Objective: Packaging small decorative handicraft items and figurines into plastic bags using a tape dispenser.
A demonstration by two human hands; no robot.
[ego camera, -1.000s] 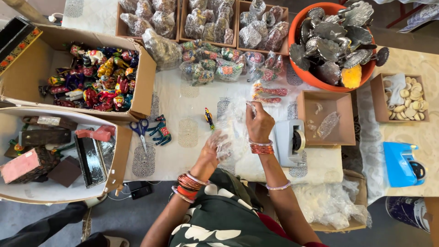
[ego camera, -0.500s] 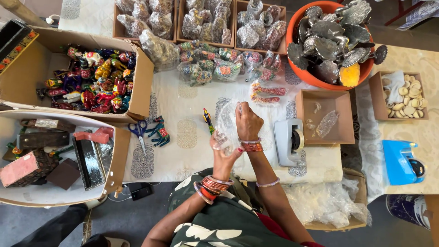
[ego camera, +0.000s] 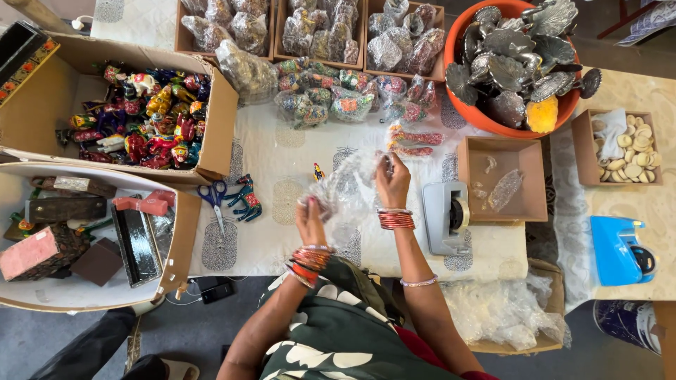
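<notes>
Both my hands hold one sheet of clear bubble wrap [ego camera: 346, 193] stretched above the white patterned tablecloth [ego camera: 282, 151]. My left hand [ego camera: 310, 219] grips its lower left corner; my right hand [ego camera: 393, 181] pinches its upper right edge. Red and orange bangles ring both wrists. A small painted figurine [ego camera: 318, 172] stands on the cloth just left of the wrap. Two wrapped red pieces [ego camera: 415, 142] lie beyond my right hand.
A grey tape dispenser [ego camera: 446, 217] sits right of my right hand, beside a small cardboard tray [ego camera: 533, 179]. Blue-handled scissors [ego camera: 215, 199] and a painted horse [ego camera: 246, 198] lie left. Boxes of painted figurines [ego camera: 144, 116], wrapped items [ego camera: 331, 95] and an orange tub [ego camera: 486, 118] of metal leaves surround.
My left hand has moved left and down while my right hand stayed high, so the bubble wrap is spread wider between them than before.
</notes>
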